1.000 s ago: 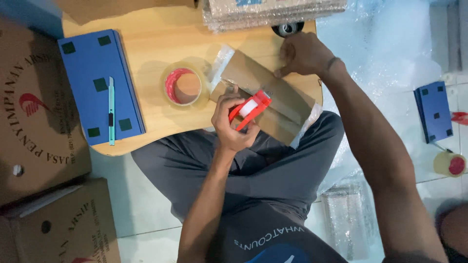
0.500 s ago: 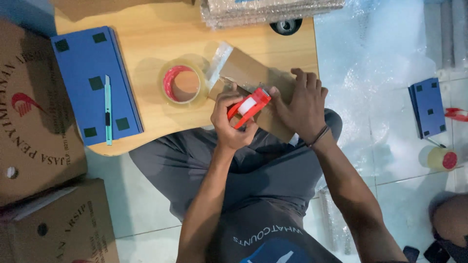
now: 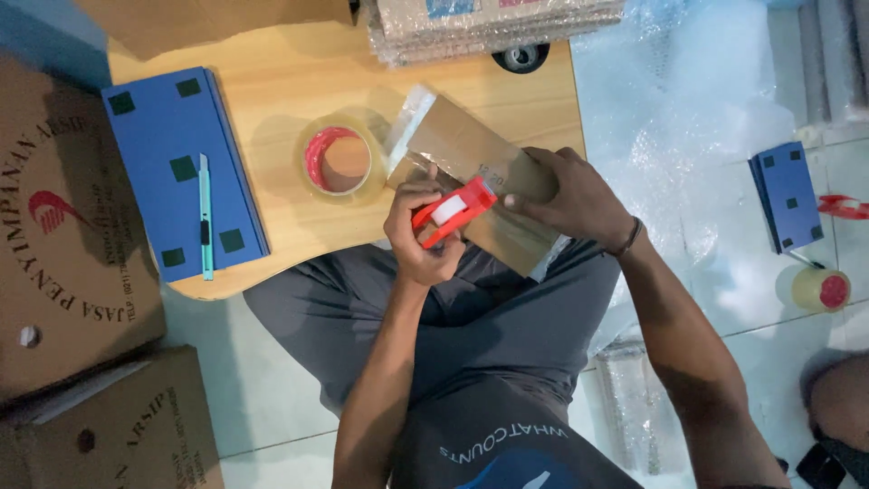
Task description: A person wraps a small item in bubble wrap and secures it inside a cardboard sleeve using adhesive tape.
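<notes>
Cardboard parcel [image 3: 471, 172] sits at the near edge of the wooden worktop [image 3: 299, 72], pinned under the right hand [image 3: 566, 195], whose fingers [image 3: 520, 201] are spread flat on it, probably so it doesn't slide. Left hand [image 3: 421, 240] has its fingers wrapped tight around a red tape dispenser [image 3: 453, 211], nose pressed to the parcel right beside the right fingertips. Roll of clear tape [image 3: 339, 163] lies just past the left fingers, within easy grab. Further out that way, a teal box cutter [image 3: 205, 217] rests on a blue folder [image 3: 181, 172].
</notes>
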